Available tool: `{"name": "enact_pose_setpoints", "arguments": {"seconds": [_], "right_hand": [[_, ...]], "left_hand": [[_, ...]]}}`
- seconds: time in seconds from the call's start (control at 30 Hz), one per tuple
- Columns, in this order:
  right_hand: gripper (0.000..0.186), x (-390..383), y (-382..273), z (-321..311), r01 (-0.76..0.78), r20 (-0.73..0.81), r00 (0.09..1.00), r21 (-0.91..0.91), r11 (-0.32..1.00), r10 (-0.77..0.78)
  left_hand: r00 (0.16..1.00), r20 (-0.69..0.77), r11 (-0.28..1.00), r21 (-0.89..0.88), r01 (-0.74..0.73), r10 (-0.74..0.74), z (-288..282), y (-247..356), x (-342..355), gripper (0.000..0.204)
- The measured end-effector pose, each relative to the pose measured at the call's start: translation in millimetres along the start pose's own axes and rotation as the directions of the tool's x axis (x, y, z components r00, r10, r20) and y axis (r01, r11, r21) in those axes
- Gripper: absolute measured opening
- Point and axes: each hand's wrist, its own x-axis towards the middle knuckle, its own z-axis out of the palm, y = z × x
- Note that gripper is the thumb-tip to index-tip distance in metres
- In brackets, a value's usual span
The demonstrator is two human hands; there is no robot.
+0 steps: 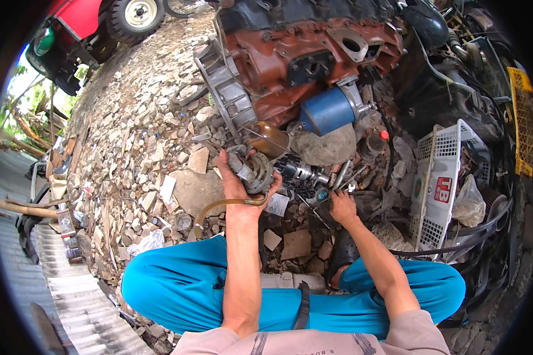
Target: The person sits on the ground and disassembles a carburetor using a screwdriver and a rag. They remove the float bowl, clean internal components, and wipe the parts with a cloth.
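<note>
Seen from the head camera, a person in bright blue trousers [172,284] sits with knees spread over stony ground [130,163], both bare hands among metal parts. The left hand [238,190] is turned palm up and curled about halfway closed around a round grey metal part [253,171], thumb and fingers on opposite sides; the upturned palm probably bears the weight while the fingers steady it. A brown hose [222,203] arcs across the left wrist; whether it joins the part cannot be told.

To the right, the right hand [342,207] reaches down, fingers bent and bunched, beside a pale metal end [352,187], perhaps a spanner's. Its fingertips are too small to read, so whether it grips anything cannot be told.

Between the hands lies a dark part with a shiny shaft [305,171], near a grey rock [326,147], apparently set there for easy reach from either side. Just beyond sits a rust-red engine block [260,59] with a blue cylinder [326,112] on its near side, while a white plastic basket [432,219] stands at right, seemingly to keep loose pieces together.

The round grey part rests within the left hand, above the palm and forward of the wrist; it lies to the left of the right hand, well apart from it.
</note>
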Motion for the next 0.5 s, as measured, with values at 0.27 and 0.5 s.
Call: {"name": "enact_pose_setpoints", "arguments": {"seconds": [0.27, 0.5], "right_hand": [[0.033, -2, 13, 5, 0.055, 0.127, 0.991, -0.143, 0.988, -0.036], [0.026, 15, 1, -36, 0.117, -0.09, 0.989, 0.03, 0.993, -0.114]], "left_hand": [[0.995, 0.099, 0.991, 0.13, -0.021, 0.008, 8, -10, -4, 0.062], [0.973, 0.18, 0.949, 0.251, -0.191, 0.148, 13, -11, -13, 0.065]]}}
